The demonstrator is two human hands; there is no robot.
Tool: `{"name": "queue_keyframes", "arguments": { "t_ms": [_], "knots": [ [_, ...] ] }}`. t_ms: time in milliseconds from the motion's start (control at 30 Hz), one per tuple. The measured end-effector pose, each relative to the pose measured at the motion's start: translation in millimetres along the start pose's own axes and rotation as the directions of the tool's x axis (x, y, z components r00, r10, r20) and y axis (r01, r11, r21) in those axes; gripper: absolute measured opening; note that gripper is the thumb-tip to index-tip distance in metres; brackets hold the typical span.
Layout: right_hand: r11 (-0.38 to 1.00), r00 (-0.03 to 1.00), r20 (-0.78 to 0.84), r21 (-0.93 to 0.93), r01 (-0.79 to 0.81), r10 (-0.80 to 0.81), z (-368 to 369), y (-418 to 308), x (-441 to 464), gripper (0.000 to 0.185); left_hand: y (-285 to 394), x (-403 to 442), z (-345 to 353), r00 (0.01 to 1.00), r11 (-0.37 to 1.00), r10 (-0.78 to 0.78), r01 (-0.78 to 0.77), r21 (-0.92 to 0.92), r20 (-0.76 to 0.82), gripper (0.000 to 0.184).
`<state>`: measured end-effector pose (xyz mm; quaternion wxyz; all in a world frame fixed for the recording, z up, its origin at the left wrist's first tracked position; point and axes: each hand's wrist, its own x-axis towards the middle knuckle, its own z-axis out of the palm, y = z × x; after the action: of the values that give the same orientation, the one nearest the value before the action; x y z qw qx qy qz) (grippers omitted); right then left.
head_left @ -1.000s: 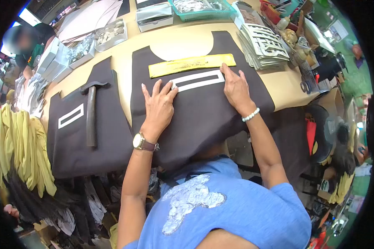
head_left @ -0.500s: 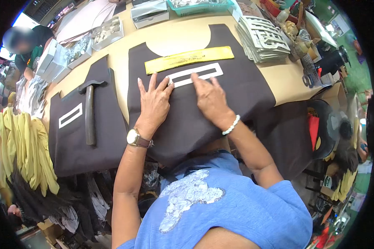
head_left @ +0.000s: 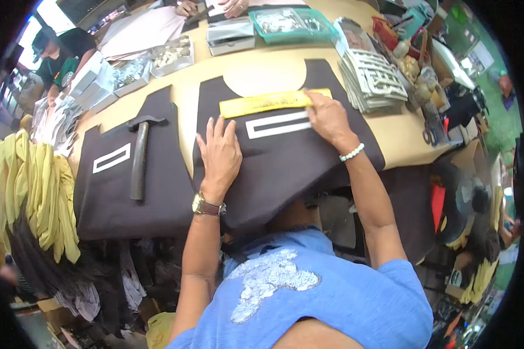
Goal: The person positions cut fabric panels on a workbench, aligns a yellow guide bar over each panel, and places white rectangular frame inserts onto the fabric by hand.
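A dark cloth piece point(head_left: 273, 168) with a curved neckline lies on the table under both hands. My left hand point(head_left: 220, 152) rests flat on it with fingers spread, left of a white rectangular frame point(head_left: 279, 132). A yellow strip point(head_left: 262, 105) lies just above the frame. My right hand point(head_left: 330, 119) is at the right ends of the strip and the frame, its fingers bent together; what they may pinch is hidden. To the left, a hammer point(head_left: 138, 160) lies on a second dark piece point(head_left: 113, 198) that bears another white frame point(head_left: 112, 158).
Stacked white cut-out sheets point(head_left: 375, 78) lie at right, near scissors point(head_left: 429, 136). A teal basket point(head_left: 294, 39) and boxes point(head_left: 230, 45) stand at the back. Yellow cloths point(head_left: 35, 192) hang at left. A co-worker point(head_left: 61, 58) is at upper left; another person's hands point(head_left: 234, 8) show at the top.
My right hand has gone from the middle of the white frame to its right end. My left hand has come slightly away from the frame. Another person's hands now show at the top.
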<state>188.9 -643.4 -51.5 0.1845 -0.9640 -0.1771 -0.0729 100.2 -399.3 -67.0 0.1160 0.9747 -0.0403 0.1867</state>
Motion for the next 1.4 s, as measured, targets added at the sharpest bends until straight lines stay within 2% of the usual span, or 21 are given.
{"name": "queue_keyframes", "arguments": {
  "t_ms": [33,67,100,233,367,433,500,567,667,800,833,900,967,1033,1067,1100,1133,1167,1233,1300,1400],
  "knots": [
    [0.985,0.983,-0.058,-0.009,0.173,-0.173,12.3,4.7,10.7,0.034,-0.8,0.6,2.4,0.996,0.995,-0.085,0.084,-0.055,-0.024,0.039],
    [0.973,0.984,0.082,-0.155,0.17,-0.159,20.8,-2.1,22.1,0.033,-3.6,-0.4,10.1,0.986,0.987,-0.159,0.158,-0.027,-0.051,0.043],
    [0.987,0.969,0.232,-0.118,0.111,-0.081,21.5,-12.7,38.9,0.032,-8.3,-2.0,18.8,0.97,0.973,-0.231,0.232,-0.001,-0.079,0.049],
    [0.989,0.997,0.049,-0.129,0.067,-0.061,55.5,-6.9,101.3,0.035,-17.4,-2.5,29.0,0.933,0.931,-0.359,0.356,0.078,0.023,0.054],
    [0.97,0.955,-0.28,-0.239,0.032,-0.1,57.1,19.3,115.6,0.04,-17.4,-4.5,28.8,0.948,0.946,-0.317,0.315,0.083,0.024,0.048],
    [0.935,0.984,-0.134,-0.318,-0.156,0.118,16.5,16.5,73.6,0.038,-16.5,-4.5,29.0,0.957,0.954,-0.291,0.291,0.072,-0.008,0.047],
    [0.858,0.91,-0.149,-0.303,-0.415,0.388,-11.7,10.1,17.6,0.033,-17.9,-4.7,31.4,0.966,0.965,-0.257,0.258,0.047,-0.018,0.047],
    [0.774,0.828,-0.43,-0.359,-0.522,0.359,1.5,37.9,-29.0,0.03,-14.7,-5.3,27.7,0.968,0.966,-0.252,0.251,0.055,-0.004,0.047],
    [0.872,0.827,-0.545,-0.329,-0.362,0.138,11.6,61.5,-60.5,0.03,-11.7,-10.5,22.1,0.977,0.977,-0.214,0.213,0.027,0.009,0.046],
    [0.926,0.909,-0.222,0.221,-0.305,0.352,-24.3,49.8,-60.6,0.02,7.0,-34.4,-10.7,0.98,0.851,-0.194,0.144,-0.506,-0.048,0.046],
    [0.886,0.926,-0.184,0.399,-0.235,0.328,-34.1,49.4,-59.9,0.02,14.2,-42.6,-31.0,0.97,0.746,-0.224,0.109,-0.657,-0.093,0.047],
    [0.489,0.967,-0.114,0.872,-0.011,0.226,-66.7,18.5,-53.8,0.037,19.3,-58.7,-87.9,0.962,0.692,-0.237,0.068,-0.719,-0.137,0.048],
    [0.384,0.996,-0.082,0.921,0.062,0.036,-116.6,-37.8,-50.7,0.056,15.5,-79.7,-154.4,0.913,0.657,-0.349,0.076,-0.75,-0.213,0.051],
    [0.399,0.929,-0.355,0.841,0.366,-0.105,-139.4,-69.3,-44.1,0.057,20.0,-99.6,-215.1,0.691,0.748,-0.527,0.101,-0.656,-0.495,0.06],
    [0.383,0.864,-0.475,0.776,0.501,-0.169,-148.7,-79.0,-39.2,0.055,15.8,-110.3,-251.7,0.636,0.907,-0.417,0.251,-0.338,-0.649,0.057],
    [0.344,0.787,-0.577,0.709,0.616,-0.218,-156.2,-85.1,-31.4,0.05,-13.3,-119.6,-277.8,0.571,0.998,-0.061,0.062,-0.032,-0.819,0.052],
    [0.354,0.476,-0.711,0.329,0.875,-0.518,-169.7,-97.6,-18.0,0.043,-28.9,-129.2,-303.1,0.496,0.991,0.036,0.098,0.096,-0.867,0.051],
    [0.308,0.41,-0.726,0.279,0.91,-0.552,-174.9,-107.3,-12.0,0.042,-39.4,-135.2,-324.6,0.469,0.978,-0.008,0.188,0.091,-0.883,0.051],
    [0.183,0.496,-0.708,0.474,0.862,-0.503,-183.0,-138.4,-1.4,0.04,-65.6,-148.1,-361.5,0.465,0.941,-0.114,0.334,0.055,-0.878,0.051],
    [-0.005,0.626,-0.608,0.719,0.694,-0.488,-184.3,-175.7,10.9,0.038,-101.4,-153.3,-398.6,0.537,0.885,-0.254,0.465,0.032,-0.804,0.05],
    [-0.186,0.7,-0.43,0.898,0.4,-0.571,-182.9,-234.8,27.7,0.035,-158.7,-149.1,-441.1,0.63,0.794,-0.461,0.607,0.025,-0.625,0.05]
  ]
}}
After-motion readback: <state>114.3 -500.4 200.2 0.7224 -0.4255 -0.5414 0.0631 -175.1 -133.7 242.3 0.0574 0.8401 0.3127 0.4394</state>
